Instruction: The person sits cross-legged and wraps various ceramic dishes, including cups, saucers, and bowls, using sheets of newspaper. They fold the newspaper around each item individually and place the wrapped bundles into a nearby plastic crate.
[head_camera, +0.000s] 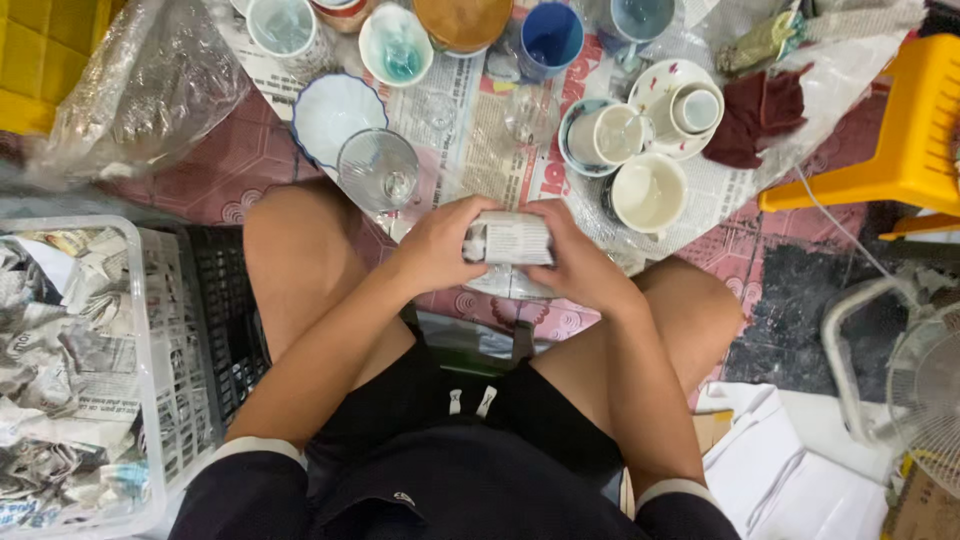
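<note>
both hands, left hand (432, 245) and right hand (578, 262), close around a newspaper-wrapped bundle (510, 238), held above the knees so the paper stays tight. cups (649, 192) wait on newspaper (470, 120) ahead; a crate (150, 400) of wrapped pieces sits at the left.

Colours among the crockery on the floor
Deep blue cup (550, 38), white bowl (334, 112) with scalloped blue rim, cream cup (649, 192), spotted white saucer (662, 82), maroon cloth (760, 115), yellow stool (910, 130), black shorts (470, 420), grey newsprint-wrapped bundle (508, 238)
</note>
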